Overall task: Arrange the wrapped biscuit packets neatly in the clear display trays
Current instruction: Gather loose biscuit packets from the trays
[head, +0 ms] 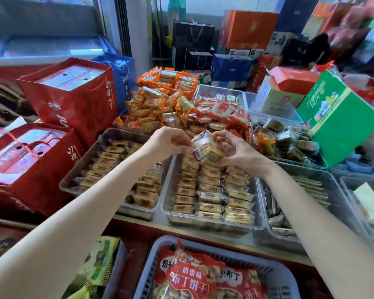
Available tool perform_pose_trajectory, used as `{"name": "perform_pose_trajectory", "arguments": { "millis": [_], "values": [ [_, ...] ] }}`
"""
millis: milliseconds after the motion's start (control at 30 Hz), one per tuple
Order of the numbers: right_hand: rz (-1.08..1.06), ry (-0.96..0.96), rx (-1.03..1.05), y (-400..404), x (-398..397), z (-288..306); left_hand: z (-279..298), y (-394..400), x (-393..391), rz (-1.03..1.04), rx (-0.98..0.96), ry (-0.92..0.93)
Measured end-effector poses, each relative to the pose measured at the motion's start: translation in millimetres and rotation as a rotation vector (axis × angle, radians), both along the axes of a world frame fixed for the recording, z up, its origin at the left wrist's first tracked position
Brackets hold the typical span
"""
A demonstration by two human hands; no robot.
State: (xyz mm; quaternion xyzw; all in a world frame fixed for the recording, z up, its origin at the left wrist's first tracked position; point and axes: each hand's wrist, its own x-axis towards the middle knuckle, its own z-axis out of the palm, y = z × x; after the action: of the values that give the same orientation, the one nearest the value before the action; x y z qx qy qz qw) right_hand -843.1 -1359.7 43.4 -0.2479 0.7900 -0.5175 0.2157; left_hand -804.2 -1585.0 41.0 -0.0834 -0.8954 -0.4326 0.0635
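A crowded shop counter is seen from above, with red gift bags (pixel 71 98) stacked at the left and a green carton (pixel 337 119) tilted at the right. Across the counter, clear display trays are set side by side: the left tray (pixel 108 137) is partly filled with rows of wrapped biscuit packets, and the middle tray (pixel 214 221) is packed in three fairly even columns. Behind them, a loose heap of orange-wrapped packets (pixel 160 104) is piled. Above the far end of the middle tray, a single biscuit packet (pixel 205 148) is held between both hands: its left end is pinched by the curled fingers of the left hand (pixel 171 140), while its underside and right end are cradled by the curled fingers of the right hand (pixel 235 151). The step would probably be done best if the packet were turned label-up, aligned with the column below, and lowered flat into a gap at the far end, so the rows stay straight. In the grey basket (pixel 283 275) nearest the camera, red bags are printed with 奶香味 and 小布丁饼干; the small labels on the tray packets cannot be read.
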Motion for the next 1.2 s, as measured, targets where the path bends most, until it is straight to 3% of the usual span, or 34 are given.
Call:
{"name": "perform_pose_trajectory", "arguments": {
  "millis": [133, 267, 333, 500, 600, 700, 900, 1200],
  "values": [
    [0.006, 0.057, 0.065, 0.3, 0.5, 5.2, 2.3, 2.7, 5.8, 0.065, 0.017, -0.013],
    [0.000, 0.108, 0.120, -0.3, 0.8, 11.1, 2.3, -1.1, 9.8, 0.188, 0.311, -0.124],
    [-0.002, 0.152, 0.173, -3.5, -0.2, 12.5, -0.6, -0.5, 11.0, 0.214, 0.361, -0.159],
    [-0.042, 0.123, 0.230, -3.9, -4.0, 11.0, 3.1, 1.3, 9.4, 0.212, 0.302, -0.125],
    [-0.065, 0.038, 0.165, 0.5, -2.7, 9.8, 8.8, 9.9, 10.9, 0.106, 0.337, -0.086],
    [-0.078, 0.002, 0.157, 0.3, -3.8, 8.0, 8.8, 19.4, 10.9, 0.000, 0.206, -0.154],
    [-0.065, -0.055, 0.159, 0.5, -7.0, 5.8, 10.3, 17.3, 7.1, 0.046, 0.203, -0.212],
    [-0.108, -0.016, 0.163, -1.9, -12.4, 6.6, 8.0, 6.8, -0.2, 0.224, 0.052, -0.003]
  ]
}}
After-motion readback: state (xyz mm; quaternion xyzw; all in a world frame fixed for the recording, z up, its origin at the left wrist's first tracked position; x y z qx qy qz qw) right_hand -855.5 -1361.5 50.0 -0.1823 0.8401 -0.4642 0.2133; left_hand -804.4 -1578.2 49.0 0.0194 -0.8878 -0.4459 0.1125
